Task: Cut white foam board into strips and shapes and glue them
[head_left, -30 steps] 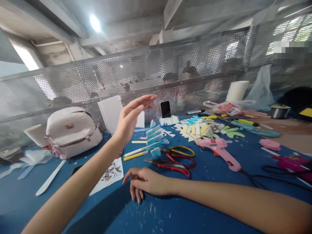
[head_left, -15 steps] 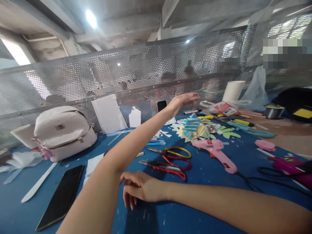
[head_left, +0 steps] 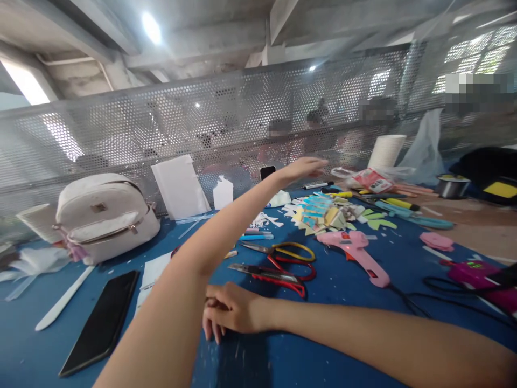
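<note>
My left hand reaches far forward over the blue table, fingers stretched out flat and holding nothing. It hovers by a small propped-up phone and above a black marker. Below it lies a pile of coloured foam cut-outs. My right hand rests on the table near me, fingers loosely bent with their tips on the surface, nothing in it. My left forearm partly covers it. Red-handled scissors lie just beyond it.
Yellow-handled scissors, a pink glue gun and a purple glue gun with black cable lie to the right. At left are a black phone, a white backpack and a white card. A perforated metal screen backs the table; people sit behind it.
My left arm has swung from upright over the table's middle to stretched far forward and right. My right hand has drawn its fingers in slightly. The view shifted, uncovering the black phone.
</note>
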The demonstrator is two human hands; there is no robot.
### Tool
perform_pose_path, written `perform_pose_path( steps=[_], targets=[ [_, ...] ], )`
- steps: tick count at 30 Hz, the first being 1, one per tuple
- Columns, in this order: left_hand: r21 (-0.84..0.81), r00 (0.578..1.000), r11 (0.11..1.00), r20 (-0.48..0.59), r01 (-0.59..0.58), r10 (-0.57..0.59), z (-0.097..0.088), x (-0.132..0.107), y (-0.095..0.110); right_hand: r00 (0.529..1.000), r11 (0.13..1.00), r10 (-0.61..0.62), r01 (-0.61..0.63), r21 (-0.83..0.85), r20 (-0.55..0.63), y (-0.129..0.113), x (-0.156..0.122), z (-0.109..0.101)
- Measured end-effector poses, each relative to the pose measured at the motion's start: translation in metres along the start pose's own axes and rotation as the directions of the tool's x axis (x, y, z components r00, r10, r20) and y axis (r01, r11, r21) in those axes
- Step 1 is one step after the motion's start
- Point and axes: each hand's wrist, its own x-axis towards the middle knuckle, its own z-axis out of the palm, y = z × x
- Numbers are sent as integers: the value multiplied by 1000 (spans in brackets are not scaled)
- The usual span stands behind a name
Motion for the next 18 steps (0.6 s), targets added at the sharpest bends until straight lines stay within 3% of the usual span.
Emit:
perform_pose_path(
  steps=[5,11,15,18],
  targets=[
    [124,993,987,-67,101,-93,-52,-88,-8,1000,999,-9,9,44,2,-7,-3,2],
    [271,970,936,-149,225,-190,-104,-192,-36,1000,1000,-12,12,10,-6,-11,-3,1],
    [347,939,887,-266,306,-220,-135,-240,-62,1000,1000,5,-5,-16,-4,-14,-2,1],
    [385,889,844,-409,372,-205,-158,-263,-80,1000,999,17,-17,-32,-7,-17,-2,1]
  ],
)
